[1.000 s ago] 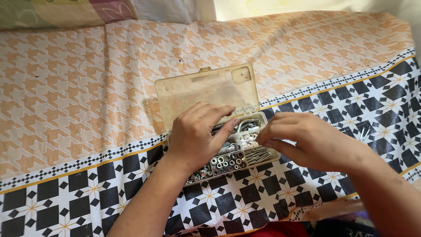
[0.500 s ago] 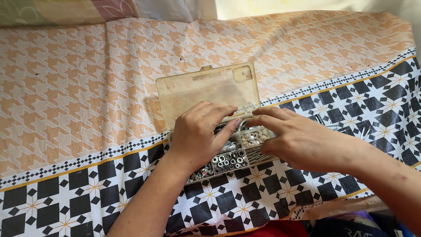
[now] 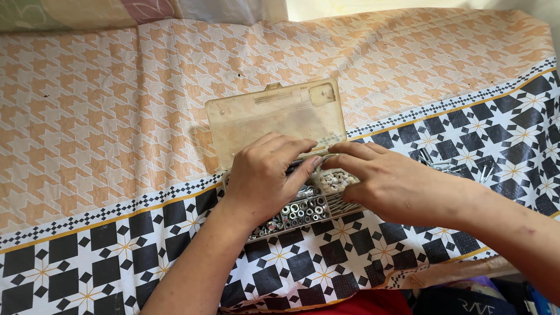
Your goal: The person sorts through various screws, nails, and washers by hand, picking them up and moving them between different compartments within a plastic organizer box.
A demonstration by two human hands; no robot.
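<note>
Over the open plastic box [image 3: 274,116] of nuts [image 3: 300,213], left hand [image 3: 265,175] and right hand [image 3: 388,184] meet fingertip to fingertip, pinching a small metal piece [image 3: 328,156] above the back compartments.

Counts on the patterned counter

Two bare hands are showing, the left hand [image 3: 265,178] and the right hand [image 3: 391,184], both resting over one clear yellowed plastic compartment box [image 3: 274,119] with its one hinged lid lying open. One patterned orange, black and white vinyl cloth [image 3: 105,134] is covering the counter. One loose cluster of silver metal screws [image 3: 452,164] is lying to the right; the nuts [image 3: 303,211] inside the box are too many and too small to count.
</note>
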